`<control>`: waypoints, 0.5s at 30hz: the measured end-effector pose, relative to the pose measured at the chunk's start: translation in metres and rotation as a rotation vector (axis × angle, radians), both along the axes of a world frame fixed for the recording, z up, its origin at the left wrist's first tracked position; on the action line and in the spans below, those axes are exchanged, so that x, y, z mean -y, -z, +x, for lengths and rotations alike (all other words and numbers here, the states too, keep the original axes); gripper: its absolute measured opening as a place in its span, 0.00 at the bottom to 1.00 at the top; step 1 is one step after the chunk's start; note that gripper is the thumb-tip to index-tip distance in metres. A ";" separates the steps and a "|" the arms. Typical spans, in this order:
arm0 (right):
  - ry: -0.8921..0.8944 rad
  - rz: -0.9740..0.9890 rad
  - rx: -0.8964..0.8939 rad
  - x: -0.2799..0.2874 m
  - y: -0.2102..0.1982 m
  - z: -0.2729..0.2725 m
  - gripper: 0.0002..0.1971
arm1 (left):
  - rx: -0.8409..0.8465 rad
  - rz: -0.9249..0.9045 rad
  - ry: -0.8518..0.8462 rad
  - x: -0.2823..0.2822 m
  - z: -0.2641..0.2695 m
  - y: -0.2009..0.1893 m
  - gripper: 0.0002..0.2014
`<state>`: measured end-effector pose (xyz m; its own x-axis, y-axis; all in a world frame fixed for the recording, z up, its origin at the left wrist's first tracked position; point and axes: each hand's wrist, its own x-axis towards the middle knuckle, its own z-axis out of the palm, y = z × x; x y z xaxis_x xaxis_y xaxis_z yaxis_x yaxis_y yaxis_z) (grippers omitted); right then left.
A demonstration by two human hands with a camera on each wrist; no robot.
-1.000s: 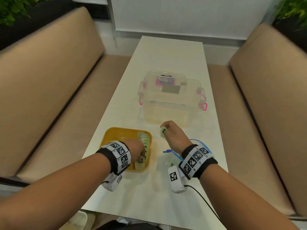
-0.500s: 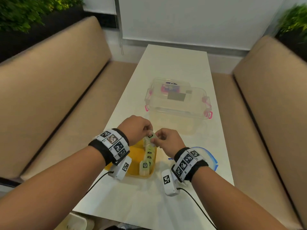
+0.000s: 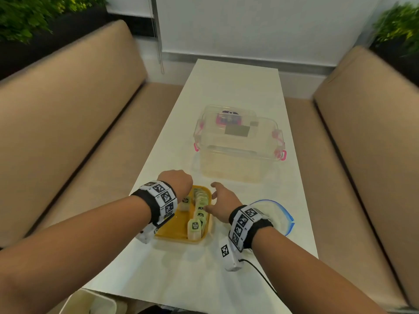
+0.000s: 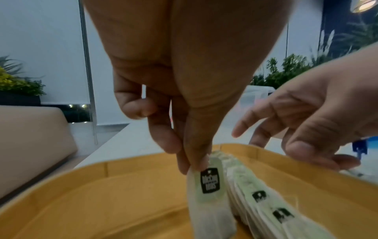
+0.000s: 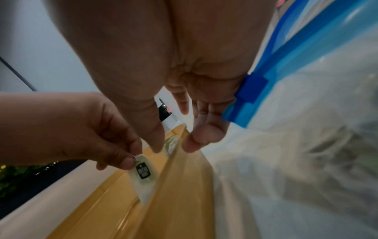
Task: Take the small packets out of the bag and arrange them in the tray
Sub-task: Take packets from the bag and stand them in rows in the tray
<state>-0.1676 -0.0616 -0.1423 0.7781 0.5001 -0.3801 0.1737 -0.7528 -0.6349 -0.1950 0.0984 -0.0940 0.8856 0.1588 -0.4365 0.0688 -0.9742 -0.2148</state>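
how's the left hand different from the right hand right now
The left hand pinches a pale green packet by its top edge; the right hand holds nothing. The left hand's fingers are curled together, while the right hand's fingers are spread and relaxed. The left hand is over the yellow tray; the right hand is at its right rim. Both wear marker-covered wristbands.

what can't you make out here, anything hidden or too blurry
- How many packets remain in the bag: head view, right forearm covers it; right wrist view, blurred.
- Left hand fingertips: head view, hidden behind its own knuckles.
- Packet label: smeared in both wrist views.
- Clear box contents: too small.
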 end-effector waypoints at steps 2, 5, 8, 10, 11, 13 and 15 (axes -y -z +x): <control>-0.020 -0.020 0.010 -0.002 0.001 0.002 0.34 | -0.010 0.010 -0.013 0.002 0.005 0.005 0.11; -0.031 -0.014 0.011 -0.002 0.002 0.003 0.31 | 0.007 0.035 -0.032 0.003 0.009 0.010 0.10; -0.036 -0.024 0.024 -0.002 0.005 0.003 0.31 | 0.010 0.064 -0.031 0.004 0.009 0.013 0.08; -0.033 -0.032 0.020 -0.003 0.008 0.004 0.32 | 0.012 0.072 -0.029 0.003 0.009 0.014 0.07; -0.033 -0.027 0.018 -0.003 0.007 0.004 0.33 | 0.024 0.071 -0.034 0.001 0.009 0.014 0.07; -0.029 0.004 0.026 0.001 0.003 0.005 0.34 | 0.077 0.049 -0.053 -0.001 0.008 0.011 0.07; 0.004 0.068 0.058 0.009 -0.006 0.009 0.31 | 0.155 -0.026 -0.076 -0.002 0.008 0.005 0.09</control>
